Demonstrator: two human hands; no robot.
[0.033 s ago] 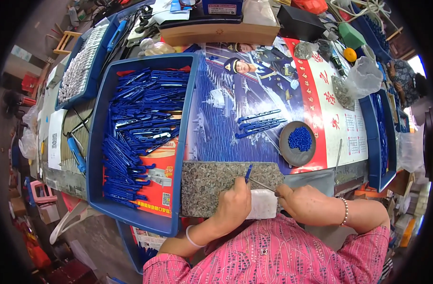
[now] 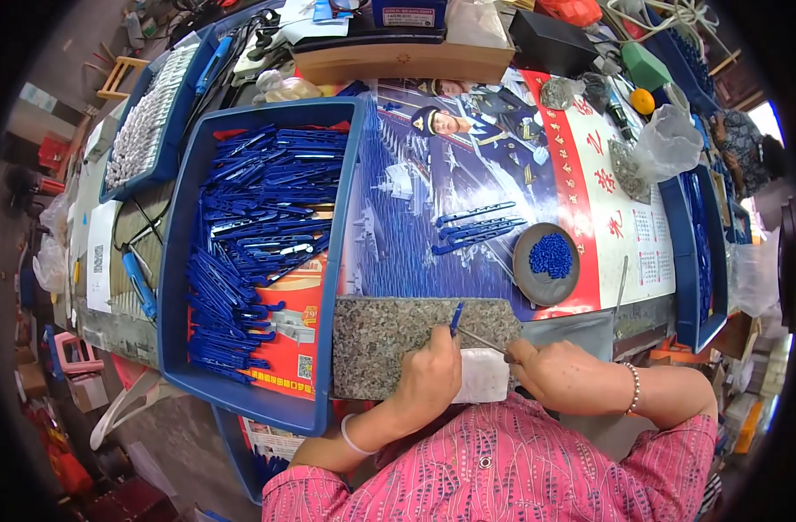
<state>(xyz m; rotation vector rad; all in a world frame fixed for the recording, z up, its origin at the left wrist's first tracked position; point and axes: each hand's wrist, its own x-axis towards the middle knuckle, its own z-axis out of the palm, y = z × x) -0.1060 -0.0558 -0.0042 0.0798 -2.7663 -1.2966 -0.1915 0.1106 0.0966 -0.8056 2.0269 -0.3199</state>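
Left hand (image 2: 430,374), lower centre, pinches a small blue piece (image 2: 456,320) between thumb and fingertips, its end poking up, probably to leave that end free for the tool. Right hand (image 2: 559,374), just right of it, has its fingers closed on a thin rod (image 2: 485,344) pointing left at the piece; can't tell if the tip touches. Both hands are over the front of a stone slab (image 2: 376,335), likely a firm work base, with a white pad (image 2: 483,378) between them. Bowl (image 2: 537,292) of blue beads (image 2: 552,254) sits right of centre, presumably for easy reach from the right; blue strips (image 2: 478,230) lie roughly parallel beside it, maybe kept apart for picking up. Big tray (image 2: 241,402) at left holds the strip pile (image 2: 263,204), likely so they don't scatter. Materials: strips glossy, plastic-looking, long, narrow, slotted; beads tiny, rounded; bowl round, shallow, dull grey-brown; slab speckled, granite-like; rod slim, metal-looking; poster (image 2: 389,217) under the strips smooth, shiny; tray blue, rectangular, round-cornered.
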